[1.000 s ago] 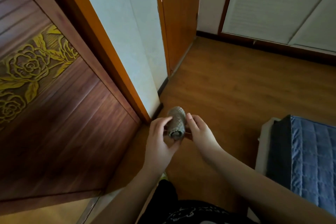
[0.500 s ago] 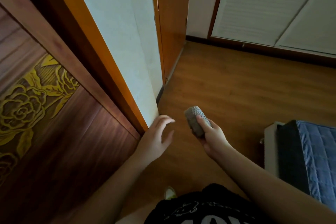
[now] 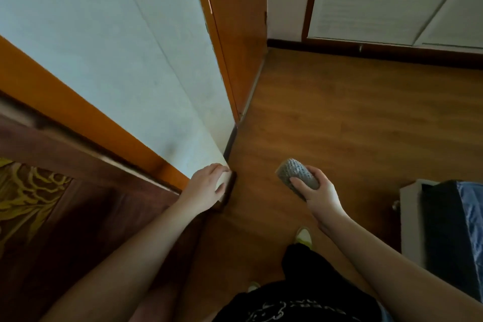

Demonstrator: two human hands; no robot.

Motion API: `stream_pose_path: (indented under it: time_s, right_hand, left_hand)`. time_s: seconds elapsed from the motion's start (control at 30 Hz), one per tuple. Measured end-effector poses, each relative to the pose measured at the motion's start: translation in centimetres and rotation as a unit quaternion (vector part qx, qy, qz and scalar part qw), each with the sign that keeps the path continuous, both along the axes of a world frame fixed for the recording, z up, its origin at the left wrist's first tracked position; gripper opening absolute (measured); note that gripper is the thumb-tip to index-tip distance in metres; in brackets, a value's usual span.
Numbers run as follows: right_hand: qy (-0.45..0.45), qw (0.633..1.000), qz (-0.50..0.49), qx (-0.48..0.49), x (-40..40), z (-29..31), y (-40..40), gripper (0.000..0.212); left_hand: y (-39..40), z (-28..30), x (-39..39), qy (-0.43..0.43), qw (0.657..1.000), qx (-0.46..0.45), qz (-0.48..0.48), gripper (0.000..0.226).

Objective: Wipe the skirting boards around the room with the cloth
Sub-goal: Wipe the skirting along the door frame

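My right hand (image 3: 317, 197) grips a rolled grey knitted cloth (image 3: 296, 174) above the wooden floor, clear of the wall. My left hand (image 3: 207, 187) rests with relaxed fingers on the low corner of the white wall (image 3: 146, 65), just above the dark skirting board (image 3: 230, 144) that runs along the wall's foot towards the door. A second dark skirting board (image 3: 366, 51) lines the far wall under the white panels.
A carved dark wooden door (image 3: 52, 217) with gold flowers stands at the left. An orange wooden door (image 3: 235, 34) stands ahead. A bed with a blue quilted cover (image 3: 454, 238) is at the right. My feet in light shoes (image 3: 304, 235) stand on the floor.
My left hand let go of the cloth and moved left onto the wall corner. My right hand kept the cloth and drifted right. The view shifted closer to the wall.
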State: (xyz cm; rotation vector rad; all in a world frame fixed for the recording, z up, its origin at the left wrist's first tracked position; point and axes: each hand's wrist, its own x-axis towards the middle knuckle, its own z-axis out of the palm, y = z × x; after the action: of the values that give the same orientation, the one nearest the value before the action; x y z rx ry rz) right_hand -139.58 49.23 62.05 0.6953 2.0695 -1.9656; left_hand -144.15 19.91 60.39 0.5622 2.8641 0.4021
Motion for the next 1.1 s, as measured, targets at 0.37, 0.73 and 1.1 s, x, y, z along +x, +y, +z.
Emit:
stream_pose_path:
  time_s: [0.37,0.73,1.1]
  right_hand:
    - [-0.052,0.994,0.076,0.053,-9.1,-9.9,-2.0,0.04]
    - [-0.117,0.988,0.056,0.079,-9.7,-31.4,-8.5,0.055]
    - [-0.124,0.978,0.13,0.108,-13.4,-52.1,-8.7,0.049]
  left_hand:
    - [-2.4,-9.3,-10.7,-0.017,0.945,-0.3,-0.132,0.056]
    - [-6.4,-31.3,-11.4,-0.077,0.922,-0.335,-0.179,0.058]
    - [-7.4,-52.2,-7.5,-0.172,0.944,-0.249,-0.135,0.085]
